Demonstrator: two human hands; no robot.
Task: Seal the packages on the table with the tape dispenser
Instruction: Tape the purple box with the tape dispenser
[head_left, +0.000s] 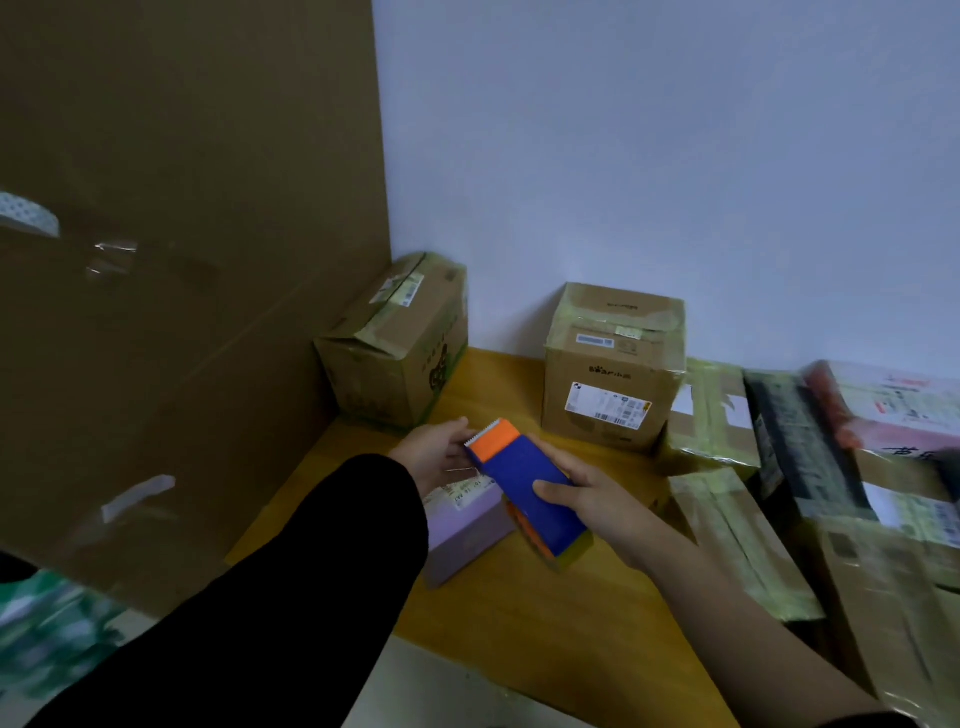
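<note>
My right hand (592, 493) grips a blue and orange tape dispenser (524, 483) above the yellow wooden table (545, 623), its toothed orange end pointing up and left. At that serrated end my left hand (434, 452), in a black sleeve, has its fingertips; whether they pinch the tape I cannot tell. Below both hands lies a small pale purple package (462, 535) with a white label, partly hidden by my left arm and the dispenser.
A huge cardboard box (182, 260) fills the left side. Two brown cartons (400, 348) (610, 369) stand against the white wall. Flat taped packages (737, 545) and stacked boxes (893, 467) crowd the right. The table's front edge is near me.
</note>
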